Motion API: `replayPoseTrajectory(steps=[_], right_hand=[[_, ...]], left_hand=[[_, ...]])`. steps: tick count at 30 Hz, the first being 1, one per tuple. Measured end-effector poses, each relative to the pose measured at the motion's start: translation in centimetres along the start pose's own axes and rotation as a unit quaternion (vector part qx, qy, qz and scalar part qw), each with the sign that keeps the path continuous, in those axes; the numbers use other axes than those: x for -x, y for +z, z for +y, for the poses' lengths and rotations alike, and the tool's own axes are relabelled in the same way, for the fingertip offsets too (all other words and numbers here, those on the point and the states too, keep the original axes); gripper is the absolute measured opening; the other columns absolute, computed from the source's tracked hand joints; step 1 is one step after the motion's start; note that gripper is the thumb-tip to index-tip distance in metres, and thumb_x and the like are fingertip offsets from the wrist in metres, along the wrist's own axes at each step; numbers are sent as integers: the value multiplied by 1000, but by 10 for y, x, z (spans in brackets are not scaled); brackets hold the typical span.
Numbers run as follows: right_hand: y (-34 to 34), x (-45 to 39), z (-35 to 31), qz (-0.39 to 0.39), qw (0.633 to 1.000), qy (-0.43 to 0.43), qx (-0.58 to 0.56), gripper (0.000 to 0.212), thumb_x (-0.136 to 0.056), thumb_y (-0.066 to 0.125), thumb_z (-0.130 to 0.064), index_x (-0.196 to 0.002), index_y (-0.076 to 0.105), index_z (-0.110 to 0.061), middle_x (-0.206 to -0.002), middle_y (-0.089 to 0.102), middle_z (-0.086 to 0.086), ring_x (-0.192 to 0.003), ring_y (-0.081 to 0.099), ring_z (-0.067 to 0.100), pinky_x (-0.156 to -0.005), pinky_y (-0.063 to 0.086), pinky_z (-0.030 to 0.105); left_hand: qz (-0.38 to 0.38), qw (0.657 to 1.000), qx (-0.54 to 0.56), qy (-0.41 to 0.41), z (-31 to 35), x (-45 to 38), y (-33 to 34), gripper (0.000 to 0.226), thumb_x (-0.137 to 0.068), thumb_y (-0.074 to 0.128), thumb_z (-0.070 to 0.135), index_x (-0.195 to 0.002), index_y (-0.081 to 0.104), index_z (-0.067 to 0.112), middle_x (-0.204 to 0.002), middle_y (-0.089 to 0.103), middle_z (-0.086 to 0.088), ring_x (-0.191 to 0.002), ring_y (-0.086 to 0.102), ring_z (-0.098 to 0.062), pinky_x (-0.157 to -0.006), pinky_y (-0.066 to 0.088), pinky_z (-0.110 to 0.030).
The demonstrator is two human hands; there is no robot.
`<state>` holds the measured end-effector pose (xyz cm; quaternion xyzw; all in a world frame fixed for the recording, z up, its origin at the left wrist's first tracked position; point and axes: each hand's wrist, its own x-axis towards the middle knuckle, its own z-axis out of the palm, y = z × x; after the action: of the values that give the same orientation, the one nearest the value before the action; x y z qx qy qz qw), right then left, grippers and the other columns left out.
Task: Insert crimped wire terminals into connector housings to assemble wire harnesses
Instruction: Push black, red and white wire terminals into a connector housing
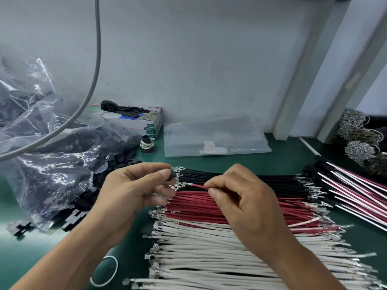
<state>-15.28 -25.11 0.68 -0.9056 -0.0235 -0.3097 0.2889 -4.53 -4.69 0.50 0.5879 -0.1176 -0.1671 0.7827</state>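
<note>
A person's right hand pinches a red wire, its length pointing left toward the black housing gripped in the left hand.

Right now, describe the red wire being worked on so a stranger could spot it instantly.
On the green table lie rows of black, red and white wires. Above them, the right hand pinches one red wire, its metal tip pointing at the left hand. It alone is lifted clear of the red row.
</note>
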Motion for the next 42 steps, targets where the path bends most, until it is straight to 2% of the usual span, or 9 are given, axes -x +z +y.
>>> replayPoseTrajectory(steps=[3, 8, 11, 14, 25, 29, 36, 42], right_hand=[[-1, 0, -6, 34, 999, -13, -19, 12, -93, 63, -31, -95, 75, -29, -86, 58, -17, -81, 62, 11, -66, 48, 19], [0, 1, -10, 31, 999, -25, -6, 13, -96, 61, -30, -95, 73, -28, -87, 56, -19, -80, 60, 6, -66, 46, 17], [0, 2, -10, 36, 999, -24, 6, 14, -97, 58, -32, -93, 72, -28, -86, 55, -19, -78, 59, 6, -64, 48, 21], [0, 1, -11, 39, 999, -18, 5, 15, -97, 57, -33, -93, 70, -28, -85, 56, -18, -77, 59, 8, -63, 49, 25], [-1, 1, -12, 23, 998, -27, 58, 15, -97, 56, -31, -90, 69, -29, -82, 54, -17, -70, 56, 8, -57, 48, 27], [-2, 1, -10, 25, 998, -19, 51, 14, -95, 58, -30, -88, 70, -30, -80, 55, -18, -70, 57, 7, -56, 46, 23], [-4, 0, -12, 38, 982, -124, 137, 13, -97, 62, -23, -93, 73, -20, -85, 58, -10, -68, 56, 8, -53, 50, 29], [-3, 2, -10, 51, 996, -54, 56, 12, -96, 61, -25, -89, 71, -24, -84, 56, -15, -68, 56, 8, -55, 49, 31]], left_hand=[[-39, 998, 32, -30, 1, 2, 2, 40, -66, 82, 22, -101, 79, 3, -90, 74, -28, -64, 72, -26, -54, 60, -27], [-59, 996, 41, -47, 2, 2, 3, 39, -67, 86, 25, -98, 80, 2, -91, 75, -28, -65, 75, -24, -56, 61, -25], [-75, 995, 47, -47, 2, 2, 2, 60, -55, 100, 35, -100, 80, 1, -94, 76, -27, -68, 76, -23, -58, 61, -25], [-79, 995, 43, -48, 2, 2, 2, 70, -48, 102, 42, -101, 80, 1, -94, 76, -26, -68, 76, -23, -58, 61, -26], [-85, 994, 44, -53, 2, 3, 4, 73, -43, 103, 42, -98, 80, 1, -91, 76, -25, -66, 75, -21, -57, 61, -25], [-87, 994, 37, -54, 3, 3, 3, 74, -44, 103, 43, -99, 80, 0, -92, 76, -25, -66, 75, -21, -57, 61, -25], [-85, 994, 32, -66, 4, 3, 1, 71, -46, 102, 43, -98, 80, 0, -86, 75, -22, -64, 74, -22, -57, 61, -26], [-88, 992, 47, -79, 1, 2, 3, 70, -46, 103, 40, -98, 79, 0, -88, 75, -23, -64, 74, -22, -57, 62, -27]])
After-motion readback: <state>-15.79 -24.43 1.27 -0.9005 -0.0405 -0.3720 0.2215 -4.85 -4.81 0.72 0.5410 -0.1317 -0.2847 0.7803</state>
